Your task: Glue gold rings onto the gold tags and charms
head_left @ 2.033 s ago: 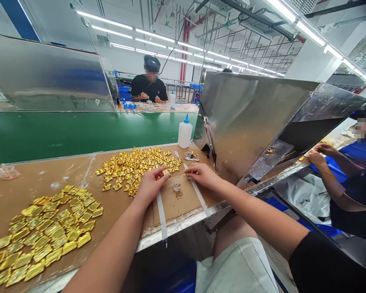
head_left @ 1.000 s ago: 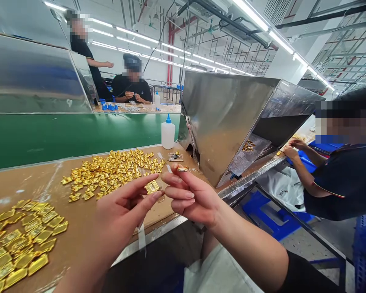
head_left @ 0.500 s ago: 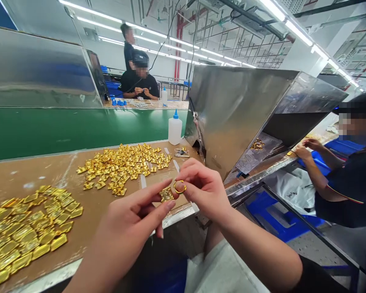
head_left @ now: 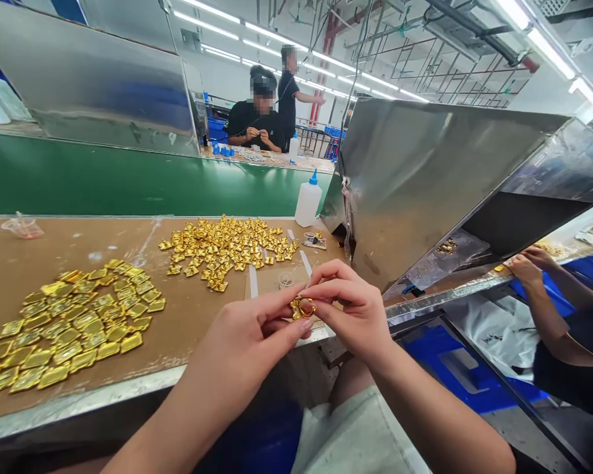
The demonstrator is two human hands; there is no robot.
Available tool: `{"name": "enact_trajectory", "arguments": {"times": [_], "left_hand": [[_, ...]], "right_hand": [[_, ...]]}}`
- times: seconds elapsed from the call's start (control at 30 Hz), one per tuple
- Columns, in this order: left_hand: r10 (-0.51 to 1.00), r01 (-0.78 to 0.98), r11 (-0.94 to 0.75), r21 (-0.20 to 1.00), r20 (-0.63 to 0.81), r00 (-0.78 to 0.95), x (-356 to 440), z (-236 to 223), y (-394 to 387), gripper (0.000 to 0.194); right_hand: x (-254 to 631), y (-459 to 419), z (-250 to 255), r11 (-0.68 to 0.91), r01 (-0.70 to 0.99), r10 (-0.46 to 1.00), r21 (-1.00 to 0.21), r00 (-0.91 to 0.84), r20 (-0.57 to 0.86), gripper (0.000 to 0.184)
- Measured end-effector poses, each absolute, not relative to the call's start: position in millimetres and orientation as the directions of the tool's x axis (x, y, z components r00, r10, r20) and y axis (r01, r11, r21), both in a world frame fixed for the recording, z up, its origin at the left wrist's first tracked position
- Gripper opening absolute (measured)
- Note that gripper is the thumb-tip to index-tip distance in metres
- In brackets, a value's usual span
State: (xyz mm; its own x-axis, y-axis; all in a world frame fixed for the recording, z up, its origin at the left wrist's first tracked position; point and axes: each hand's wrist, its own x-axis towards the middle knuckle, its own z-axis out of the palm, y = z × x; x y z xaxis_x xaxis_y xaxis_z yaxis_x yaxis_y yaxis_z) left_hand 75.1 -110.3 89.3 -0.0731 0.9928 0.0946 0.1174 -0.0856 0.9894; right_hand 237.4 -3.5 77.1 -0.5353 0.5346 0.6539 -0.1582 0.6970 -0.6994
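Observation:
Between the thumb and fingers of my left hand (head_left: 242, 345) is a small square gold piece (head_left: 295, 309), partly hidden by the fingertips. My right hand (head_left: 356, 306) pinches a thin gold ring (head_left: 308, 307) right beside that piece. The two appear to touch, though my fingers cover the exact contact. Both hands are over the front edge of the brown workbench (head_left: 123, 237). Just behind them sits a small clear dish (head_left: 285, 280). A heap of shaped gold pieces (head_left: 227, 247) lies beyond my left hand, and flat rectangular gold plates (head_left: 84, 322) spread out at the left.
A white bottle with blue nozzle (head_left: 308, 203) stands at the bench's back, near a large sheet-metal hood (head_left: 439, 171) on the right. A green belt (head_left: 128, 178) runs behind. One co-worker (head_left: 568, 316) works at the right; two other people are across the belt.
The gold ring and the square piece, apart before, are now together. The square piece has turned between my left fingers. My view has swung left, and a standing person in the background has moved right.

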Motion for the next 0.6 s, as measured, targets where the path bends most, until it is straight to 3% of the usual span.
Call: {"name": "enact_trajectory", "arguments": {"times": [0.1, 0.33, 0.6], "left_hand": [[0.994, 0.085, -0.101, 0.991, 0.105, -0.044, 78, 90, -110, 0.044], [0.990, 0.148, -0.119, 0.982, 0.129, -0.058, 85, 89, -110, 0.035], [0.965, 0.272, -0.188, 0.944, 0.229, -0.128, 93, 85, -114, 0.037]], "right_hand": [[240, -2, 74, 0.753, -0.130, 0.496, -0.645, -0.531, 0.687, 0.020], [250, 1, 67, 0.935, -0.009, 0.293, -0.355, -0.547, 0.784, 0.027], [254, -2, 54, 0.932, -0.009, 0.300, -0.362, -0.541, 0.786, 0.038]]}}
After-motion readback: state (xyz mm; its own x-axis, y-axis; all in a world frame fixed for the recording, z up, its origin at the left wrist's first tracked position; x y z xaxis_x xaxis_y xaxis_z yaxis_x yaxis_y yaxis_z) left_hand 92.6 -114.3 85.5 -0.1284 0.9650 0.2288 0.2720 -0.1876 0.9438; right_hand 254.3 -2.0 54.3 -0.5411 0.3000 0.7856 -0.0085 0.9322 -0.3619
